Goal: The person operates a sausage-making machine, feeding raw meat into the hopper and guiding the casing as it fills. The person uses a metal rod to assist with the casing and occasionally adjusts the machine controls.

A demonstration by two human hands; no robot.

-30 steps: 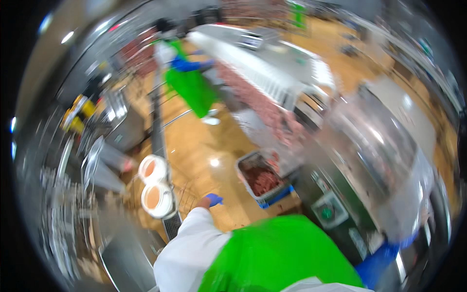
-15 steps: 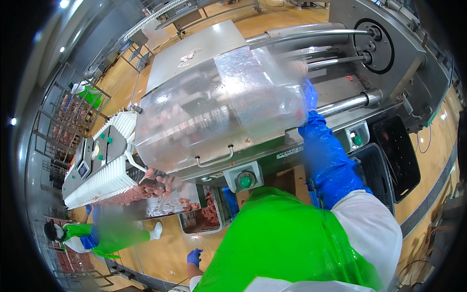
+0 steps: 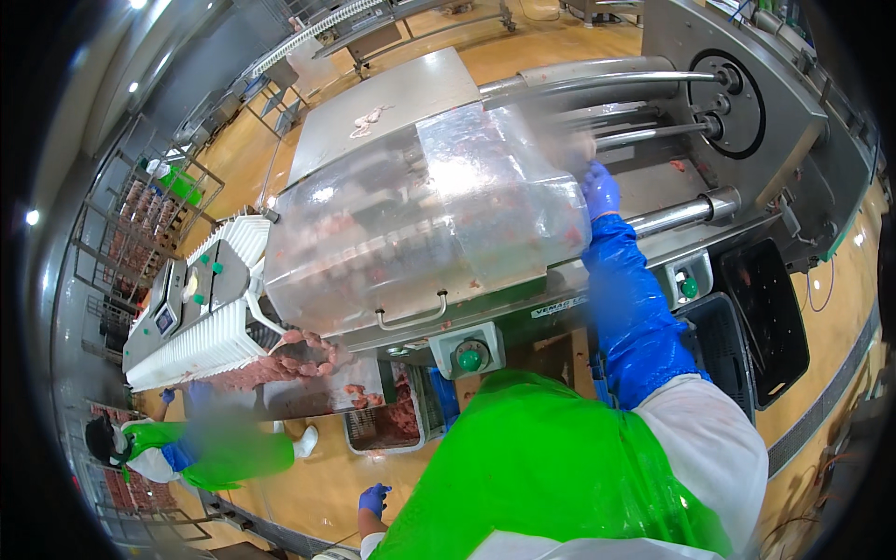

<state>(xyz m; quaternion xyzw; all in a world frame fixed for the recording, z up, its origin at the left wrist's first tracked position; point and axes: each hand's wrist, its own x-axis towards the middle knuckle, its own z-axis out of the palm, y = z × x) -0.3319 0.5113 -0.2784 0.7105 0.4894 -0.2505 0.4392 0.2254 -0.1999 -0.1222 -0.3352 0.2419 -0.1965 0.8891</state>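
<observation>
My right hand [image 3: 602, 189], in a purple glove with a blue sleeve, is at the right end of the clear plastic cover [image 3: 373, 266] on a sausage-making machine. Its fingers are curled beside the machine's steel rods [image 3: 658, 133]. Something pale and blurred lies at the fingertips; what they grip I cannot make out. My left hand [image 3: 374, 499], also in a purple glove, hangs low beside my green apron [image 3: 541, 467]. It holds nothing, and its fingers are slightly apart. Through the cover, pink sausage links show faintly.
Left of the cover, linked sausages [image 3: 303, 357] hang along a white-finned conveyor [image 3: 205, 350]. Below sits a grey crate [image 3: 425, 439] with meat. Black crates [image 3: 761, 327] stand at right. A co-worker in a green apron [image 3: 233, 457] is at lower left. Green knobs [image 3: 469, 359] face me.
The view has shifted slightly, so the machine sits a little lower and further right. More of my right hand's back shows beside the cover. My left hand stays hanging low.
</observation>
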